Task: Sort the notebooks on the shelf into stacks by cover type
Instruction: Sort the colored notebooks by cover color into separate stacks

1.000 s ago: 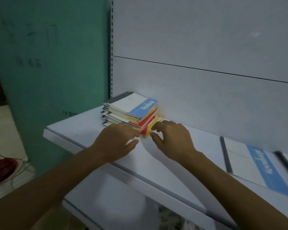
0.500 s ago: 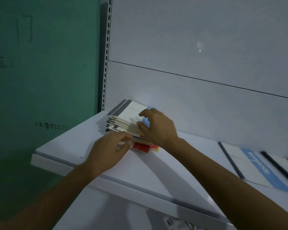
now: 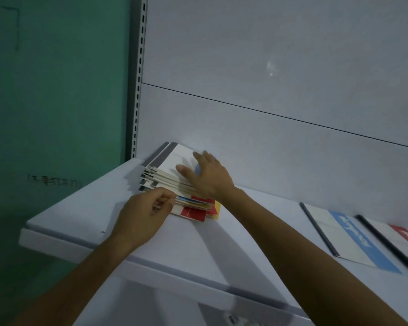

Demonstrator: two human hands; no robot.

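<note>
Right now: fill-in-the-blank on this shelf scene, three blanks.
The left hand pinches the notebook stack's near edge; the right hand lies flat on its ___.
The nearer loose notebook, right of the stack, has a ___ stripe.
The rightmost notebook has a ___ stripe.
Answers: top; blue; red.

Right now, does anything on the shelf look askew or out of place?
Yes: the notebook stack at the back left of the shelf is fanned, edges misaligned, red and yellow covers jutting from the bottom. The blue-band notebook and red-band notebook at right lie flat.
</note>
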